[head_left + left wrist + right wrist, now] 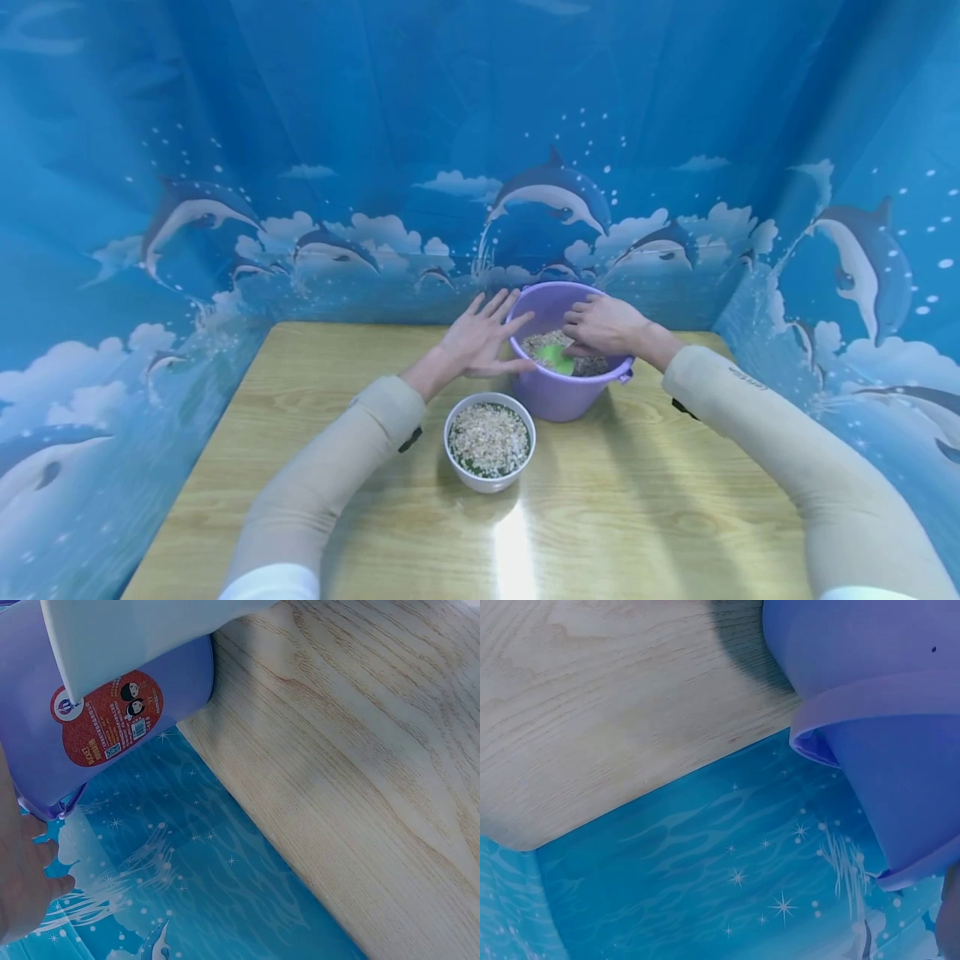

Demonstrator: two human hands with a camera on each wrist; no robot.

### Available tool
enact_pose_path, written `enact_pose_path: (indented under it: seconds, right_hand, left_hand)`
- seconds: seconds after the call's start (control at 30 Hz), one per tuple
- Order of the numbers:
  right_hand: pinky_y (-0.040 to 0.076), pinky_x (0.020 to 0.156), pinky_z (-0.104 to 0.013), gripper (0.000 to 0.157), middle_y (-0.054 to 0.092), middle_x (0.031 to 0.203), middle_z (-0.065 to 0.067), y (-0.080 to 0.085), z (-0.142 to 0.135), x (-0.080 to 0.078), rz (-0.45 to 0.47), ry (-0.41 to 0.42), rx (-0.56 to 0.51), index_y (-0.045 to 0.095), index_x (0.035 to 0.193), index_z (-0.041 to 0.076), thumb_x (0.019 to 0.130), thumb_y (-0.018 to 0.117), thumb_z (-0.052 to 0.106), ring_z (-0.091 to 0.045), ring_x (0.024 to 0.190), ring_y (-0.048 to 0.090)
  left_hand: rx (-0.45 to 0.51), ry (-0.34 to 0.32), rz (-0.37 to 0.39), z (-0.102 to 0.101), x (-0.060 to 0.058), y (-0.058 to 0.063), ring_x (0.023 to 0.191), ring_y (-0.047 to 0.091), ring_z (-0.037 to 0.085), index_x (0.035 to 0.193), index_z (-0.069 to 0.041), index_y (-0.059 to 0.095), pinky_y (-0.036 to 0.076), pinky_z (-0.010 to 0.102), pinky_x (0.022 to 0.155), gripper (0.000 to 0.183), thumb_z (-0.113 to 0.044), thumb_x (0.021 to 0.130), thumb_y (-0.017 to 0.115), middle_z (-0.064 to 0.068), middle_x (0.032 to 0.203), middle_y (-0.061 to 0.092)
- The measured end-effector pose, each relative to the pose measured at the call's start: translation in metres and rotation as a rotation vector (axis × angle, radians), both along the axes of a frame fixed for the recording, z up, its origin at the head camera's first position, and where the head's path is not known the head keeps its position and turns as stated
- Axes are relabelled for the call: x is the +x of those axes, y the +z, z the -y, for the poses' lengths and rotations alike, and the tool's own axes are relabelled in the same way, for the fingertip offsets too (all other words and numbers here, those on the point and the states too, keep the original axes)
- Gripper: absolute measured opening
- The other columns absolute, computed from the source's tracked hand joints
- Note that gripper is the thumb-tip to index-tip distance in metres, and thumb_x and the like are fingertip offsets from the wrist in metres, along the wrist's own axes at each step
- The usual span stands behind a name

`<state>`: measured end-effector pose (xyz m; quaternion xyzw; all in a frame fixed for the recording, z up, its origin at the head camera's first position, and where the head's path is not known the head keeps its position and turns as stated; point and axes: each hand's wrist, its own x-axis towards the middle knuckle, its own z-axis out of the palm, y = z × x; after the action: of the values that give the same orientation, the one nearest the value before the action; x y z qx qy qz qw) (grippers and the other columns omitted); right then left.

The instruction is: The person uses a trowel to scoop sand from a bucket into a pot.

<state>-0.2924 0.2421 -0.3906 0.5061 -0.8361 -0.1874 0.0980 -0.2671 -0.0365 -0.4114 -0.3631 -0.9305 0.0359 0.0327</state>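
A purple bucket (558, 398) stands at the back of the table with pale, gravel-like grains (592, 365) inside. Reaching over its right rim, my right hand (606, 325) has curled fingers and holds a bright green scoop (555, 358) down among the grains; its grip is partly hidden. My left hand (483, 337) is spread at the bucket's left rim, fingers straight, the thumb and fingertips at the edge. Just in front of the bucket is a white bowl (486, 486), filled with similar pale grains (489, 437) over something dark green.
The wooden table (337, 392) ends just behind the bucket, against a blue curtain (360, 125) printed with dolphins. A red label (112, 720) shows on the bucket's side in the left wrist view. In the right wrist view, the bucket's wall and rim fill the upper right.
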Motion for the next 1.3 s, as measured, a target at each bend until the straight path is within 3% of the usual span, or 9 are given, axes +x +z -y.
enact_pose_path:
  seconds: [0.53,0.87,1.3]
  right_hand:
    - [0.056,0.072,-0.035,0.036,0.069,0.084,0.003,0.01,-0.013,0.005,0.016,-0.053,-0.074,0.073,0.091,0.018,0.099,0.068,0.053,-0.016,0.077,0.061]
    - [0.043,0.064,-0.028,0.035,0.064,0.079,0.006,0.013,-0.021,0.006,0.02,-0.089,-0.112,0.069,0.086,0.022,0.099,0.067,0.055,-0.012,0.07,0.052]
    - [0.037,0.063,-0.027,0.036,0.057,0.074,0.006,0.012,-0.028,0.008,0.011,-0.098,-0.193,0.06,0.079,0.022,0.098,0.07,0.051,-0.01,0.066,0.043]
  left_hand:
    - [0.015,-0.002,0.01,0.0,0.0,0.0,0.167,0.014,0.037,0.17,-0.024,0.022,0.015,0.061,0.136,0.095,-0.083,0.097,0.036,0.017,0.179,0.009]
    - [0.006,-0.003,-0.003,0.0,0.0,0.0,0.167,0.015,0.037,0.17,-0.023,0.021,0.019,0.062,0.135,0.095,-0.083,0.098,0.036,0.017,0.179,0.009]
    - [0.019,-0.006,0.001,0.001,0.001,0.0,0.167,0.015,0.037,0.17,-0.023,0.022,0.018,0.062,0.135,0.096,-0.084,0.097,0.036,0.018,0.179,0.01]
